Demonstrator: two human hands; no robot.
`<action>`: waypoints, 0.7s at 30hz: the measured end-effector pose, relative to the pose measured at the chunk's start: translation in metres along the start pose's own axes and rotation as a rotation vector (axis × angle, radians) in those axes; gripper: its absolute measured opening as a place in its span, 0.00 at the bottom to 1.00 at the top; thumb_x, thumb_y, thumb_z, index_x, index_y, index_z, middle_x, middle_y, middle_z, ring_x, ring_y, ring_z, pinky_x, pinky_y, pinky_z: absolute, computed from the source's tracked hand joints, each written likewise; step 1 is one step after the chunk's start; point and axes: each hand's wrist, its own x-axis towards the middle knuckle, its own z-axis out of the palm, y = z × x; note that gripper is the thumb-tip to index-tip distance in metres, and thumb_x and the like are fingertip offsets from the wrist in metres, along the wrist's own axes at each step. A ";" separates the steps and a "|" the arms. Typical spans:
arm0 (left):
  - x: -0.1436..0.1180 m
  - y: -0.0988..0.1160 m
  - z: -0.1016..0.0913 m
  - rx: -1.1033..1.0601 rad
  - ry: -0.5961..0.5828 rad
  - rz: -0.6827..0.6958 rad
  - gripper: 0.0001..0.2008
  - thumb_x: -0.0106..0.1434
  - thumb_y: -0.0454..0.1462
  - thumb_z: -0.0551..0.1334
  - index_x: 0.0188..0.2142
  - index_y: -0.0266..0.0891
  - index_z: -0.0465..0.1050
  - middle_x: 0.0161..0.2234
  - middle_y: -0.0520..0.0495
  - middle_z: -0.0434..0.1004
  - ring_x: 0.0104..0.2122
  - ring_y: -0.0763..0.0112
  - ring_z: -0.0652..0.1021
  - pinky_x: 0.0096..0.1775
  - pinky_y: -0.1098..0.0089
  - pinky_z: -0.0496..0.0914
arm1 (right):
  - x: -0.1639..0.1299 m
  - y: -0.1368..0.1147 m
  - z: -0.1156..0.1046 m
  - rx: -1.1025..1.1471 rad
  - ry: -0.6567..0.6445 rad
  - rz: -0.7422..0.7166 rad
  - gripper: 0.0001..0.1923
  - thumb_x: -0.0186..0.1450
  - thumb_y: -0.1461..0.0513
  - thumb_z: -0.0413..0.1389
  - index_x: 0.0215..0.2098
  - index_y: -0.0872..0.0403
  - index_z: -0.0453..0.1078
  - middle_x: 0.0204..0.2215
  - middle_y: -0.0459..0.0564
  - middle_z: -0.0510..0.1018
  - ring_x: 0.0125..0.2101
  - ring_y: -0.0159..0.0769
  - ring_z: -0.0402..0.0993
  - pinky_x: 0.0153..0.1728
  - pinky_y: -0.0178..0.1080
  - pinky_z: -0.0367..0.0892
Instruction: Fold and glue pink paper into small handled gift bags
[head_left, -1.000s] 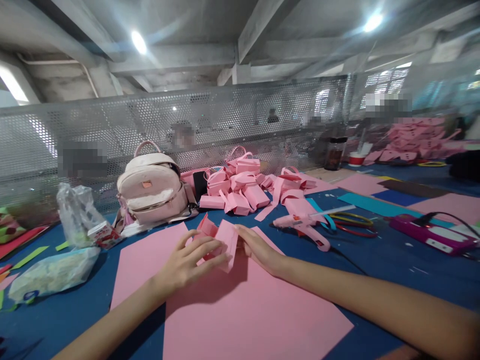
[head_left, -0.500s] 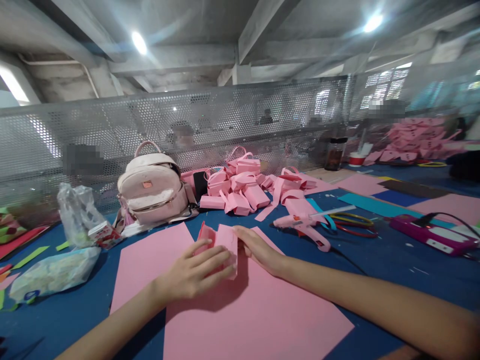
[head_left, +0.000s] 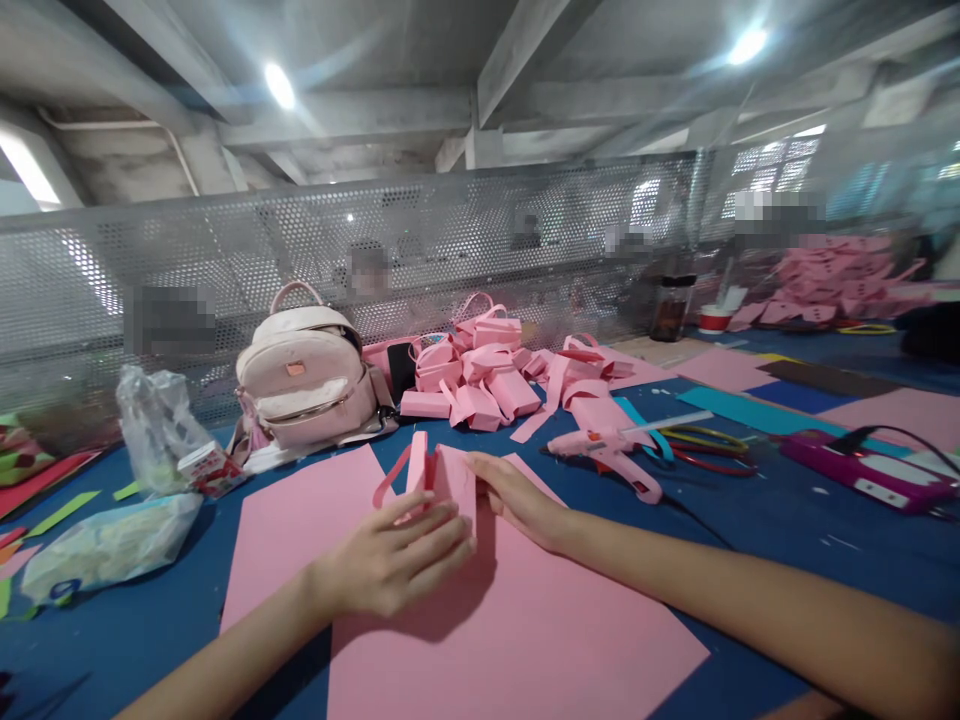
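Note:
Between my hands is a small pink paper bag (head_left: 454, 470), with a thin strap looping out to its left. My left hand (head_left: 401, 555) is closed against its near side, with the fingers lying across the lower part. At the right edge, my right hand (head_left: 517, 497) pinches the paper; its fingertips are partly hidden behind it. Large sheets of pink paper (head_left: 525, 640) lie beneath both hands. A pink glue gun (head_left: 611, 455) rests on its side to the right of my right hand.
Several pink paper bags (head_left: 487, 365) are piled behind, beside a pale backpack (head_left: 307, 375). To the left are plastic bags (head_left: 112, 545) and a small carton (head_left: 212, 468). A purple power strip (head_left: 862, 470) lies right, and a perforated metal screen (head_left: 450, 230) spans the back.
The flap and strap of the paper bag now stand up and out on its left side. My left hand has shifted slightly; my right hand stays in place.

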 end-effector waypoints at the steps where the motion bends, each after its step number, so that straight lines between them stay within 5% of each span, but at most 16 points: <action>1: -0.001 -0.001 0.001 0.003 -0.001 -0.045 0.17 0.74 0.29 0.50 0.53 0.36 0.75 0.51 0.47 0.82 0.54 0.67 0.78 0.70 0.59 0.46 | 0.001 0.000 -0.001 0.022 0.006 -0.010 0.19 0.60 0.47 0.66 0.38 0.53 0.75 0.35 0.48 0.82 0.37 0.39 0.78 0.44 0.42 0.71; 7: -0.008 -0.007 0.011 -0.042 -0.027 -0.394 0.21 0.72 0.27 0.50 0.60 0.38 0.68 0.57 0.41 0.75 0.57 0.65 0.72 0.67 0.57 0.48 | 0.007 0.004 -0.006 0.107 0.033 -0.049 0.20 0.60 0.47 0.65 0.39 0.52 0.74 0.38 0.50 0.82 0.42 0.43 0.79 0.48 0.46 0.71; 11: -0.010 -0.009 0.011 -0.253 0.092 -0.618 0.26 0.68 0.25 0.48 0.63 0.42 0.63 0.63 0.36 0.63 0.63 0.59 0.65 0.63 0.53 0.59 | 0.004 0.004 -0.005 0.094 0.048 -0.050 0.19 0.60 0.48 0.67 0.40 0.52 0.73 0.39 0.48 0.81 0.42 0.41 0.78 0.49 0.44 0.71; 16: -0.017 -0.021 0.016 -0.664 0.268 -1.076 0.20 0.73 0.37 0.52 0.63 0.46 0.62 0.66 0.39 0.57 0.67 0.56 0.60 0.65 0.50 0.57 | -0.001 0.001 -0.002 0.041 0.056 -0.024 0.19 0.59 0.49 0.68 0.40 0.51 0.72 0.38 0.46 0.80 0.41 0.38 0.78 0.47 0.41 0.70; 21: -0.030 -0.029 0.031 -0.875 0.208 -1.156 0.22 0.76 0.45 0.48 0.66 0.45 0.53 0.66 0.35 0.61 0.63 0.53 0.69 0.56 0.53 0.71 | -0.002 0.000 -0.002 0.008 0.050 -0.005 0.20 0.60 0.48 0.68 0.40 0.50 0.71 0.37 0.45 0.80 0.41 0.37 0.78 0.46 0.39 0.70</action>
